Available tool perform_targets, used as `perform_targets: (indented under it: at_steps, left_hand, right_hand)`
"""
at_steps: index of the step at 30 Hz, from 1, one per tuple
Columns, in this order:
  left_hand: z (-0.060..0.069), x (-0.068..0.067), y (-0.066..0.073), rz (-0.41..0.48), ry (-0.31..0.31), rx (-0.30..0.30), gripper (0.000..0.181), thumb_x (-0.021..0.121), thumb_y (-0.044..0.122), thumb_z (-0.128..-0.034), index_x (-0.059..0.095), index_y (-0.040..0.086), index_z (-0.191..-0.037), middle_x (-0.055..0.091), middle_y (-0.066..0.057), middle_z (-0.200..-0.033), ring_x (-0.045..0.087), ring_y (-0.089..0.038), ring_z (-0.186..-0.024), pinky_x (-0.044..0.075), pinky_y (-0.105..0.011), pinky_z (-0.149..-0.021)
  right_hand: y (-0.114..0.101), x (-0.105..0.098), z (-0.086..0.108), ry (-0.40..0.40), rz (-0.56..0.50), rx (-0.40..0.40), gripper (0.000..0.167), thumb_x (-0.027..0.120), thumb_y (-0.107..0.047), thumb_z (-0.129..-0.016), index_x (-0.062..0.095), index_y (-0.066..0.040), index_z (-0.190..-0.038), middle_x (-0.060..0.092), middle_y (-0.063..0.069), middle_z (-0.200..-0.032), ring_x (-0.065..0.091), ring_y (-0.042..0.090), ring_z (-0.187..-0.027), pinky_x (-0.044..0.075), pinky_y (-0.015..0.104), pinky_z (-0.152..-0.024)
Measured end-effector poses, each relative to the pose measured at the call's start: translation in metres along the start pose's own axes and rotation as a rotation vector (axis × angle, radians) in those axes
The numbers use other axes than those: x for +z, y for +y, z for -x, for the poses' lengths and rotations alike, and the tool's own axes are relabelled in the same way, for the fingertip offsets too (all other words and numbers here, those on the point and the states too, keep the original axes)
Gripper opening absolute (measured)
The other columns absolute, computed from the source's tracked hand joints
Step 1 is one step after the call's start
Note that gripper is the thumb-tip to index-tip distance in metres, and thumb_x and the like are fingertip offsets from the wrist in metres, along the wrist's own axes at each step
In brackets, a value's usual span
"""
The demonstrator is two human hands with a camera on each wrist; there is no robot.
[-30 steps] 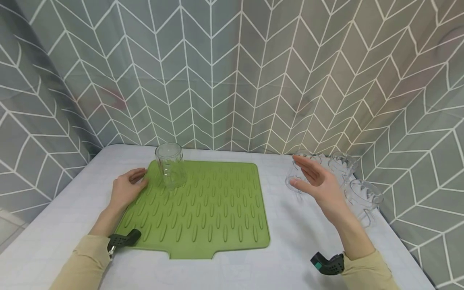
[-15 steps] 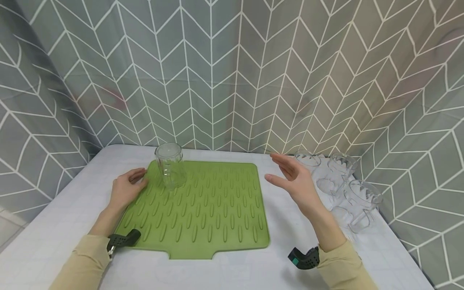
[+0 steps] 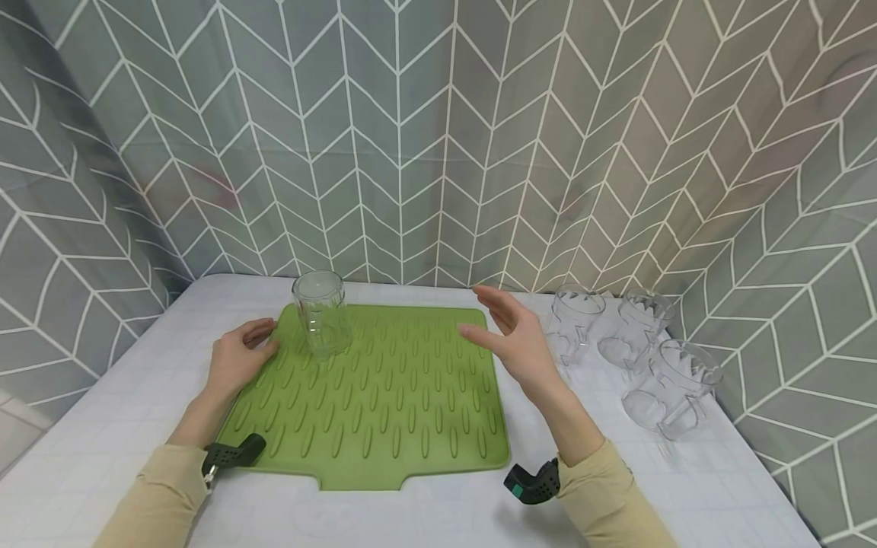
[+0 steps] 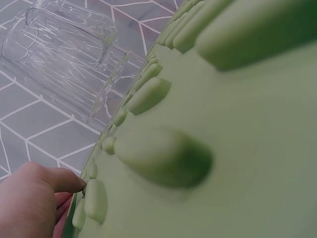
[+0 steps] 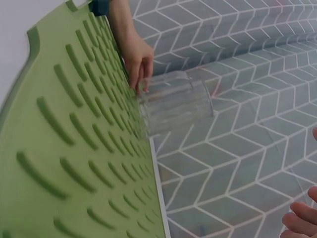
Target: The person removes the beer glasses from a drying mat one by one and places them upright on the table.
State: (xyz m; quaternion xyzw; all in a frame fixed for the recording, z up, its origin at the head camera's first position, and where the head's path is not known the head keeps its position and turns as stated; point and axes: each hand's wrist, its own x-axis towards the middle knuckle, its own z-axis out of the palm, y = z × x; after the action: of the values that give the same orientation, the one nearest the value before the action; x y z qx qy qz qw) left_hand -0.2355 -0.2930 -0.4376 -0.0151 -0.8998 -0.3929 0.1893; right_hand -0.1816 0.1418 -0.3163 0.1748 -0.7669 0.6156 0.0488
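Note:
My left hand [image 3: 240,354] pinches the left edge of a green drying mat [image 3: 411,380] that has raised oblong ridges. In the left wrist view its thumb [image 4: 67,181] lies against the mat's rim, with the other fingers partly hidden behind. A clear glass mug [image 3: 325,323] with a handle stands on the mat's back left part, beside that hand. I cannot tell which end of the mug is up. My right hand [image 3: 521,342] hovers over the mat's right edge, fingers extended, thumb apart, holding nothing. Only its fingertips [image 5: 299,220] show in the right wrist view.
Several clear glass items stand on the white-covered table [image 3: 445,525] to the right: a back-left mug [image 3: 575,323], a back-right mug [image 3: 633,331] and a nearer mug [image 3: 674,388]. A grey curtain [image 3: 425,152] with white chevron lines encloses the back and sides.
My right hand has moved left, from beside the glass mugs on the right to the mat's right edge, still holding nothing. The left hand, mat and mugs have stayed in place.

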Motion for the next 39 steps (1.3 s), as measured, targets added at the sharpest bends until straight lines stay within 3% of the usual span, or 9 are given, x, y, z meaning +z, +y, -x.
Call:
perform_targets:
  at_steps: [9, 26, 39]
  left_hand:
    - [-0.001, -0.002, 0.000, 0.008, -0.001, 0.001, 0.046, 0.068, 0.011, -0.0936, 0.056, -0.009, -0.133, 0.063, -0.031, -0.126, 0.062, -0.047, -0.115, 0.051, -0.051, -0.099]
    - [0.000, -0.006, 0.000, -0.008, 0.003, 0.002, 0.045, 0.067, 0.011, -0.0937, 0.057, -0.010, -0.132, 0.064, -0.030, -0.125, 0.063, -0.047, -0.114, 0.050, -0.050, -0.098]
    - [-0.001, -0.001, -0.001, 0.016, -0.009, -0.018, 0.046, 0.066, 0.009, -0.0936, 0.056, -0.009, -0.134, 0.063, -0.030, -0.127, 0.062, -0.047, -0.116, 0.051, -0.051, -0.100]
  right_hand:
    - [-0.002, 0.032, -0.011, -0.008, -0.036, 0.019, 0.068, 0.076, -0.018, -0.089, 0.045, -0.013, -0.149, 0.044, 0.003, -0.154, 0.036, 0.020, -0.146, 0.025, 0.031, -0.124]
    - [-0.005, 0.077, -0.020, -0.001, 0.015, 0.015, 0.071, 0.081, -0.021, -0.084, 0.048, -0.011, -0.147, 0.048, 0.003, -0.152, 0.039, 0.021, -0.145, 0.029, 0.034, -0.123]
    - [-0.005, 0.107, -0.028, -0.058, 0.044, 0.058, 0.079, 0.081, -0.030, -0.084, 0.042, -0.014, -0.151, 0.043, 0.002, -0.156, 0.035, 0.021, -0.147, 0.028, 0.040, -0.123]
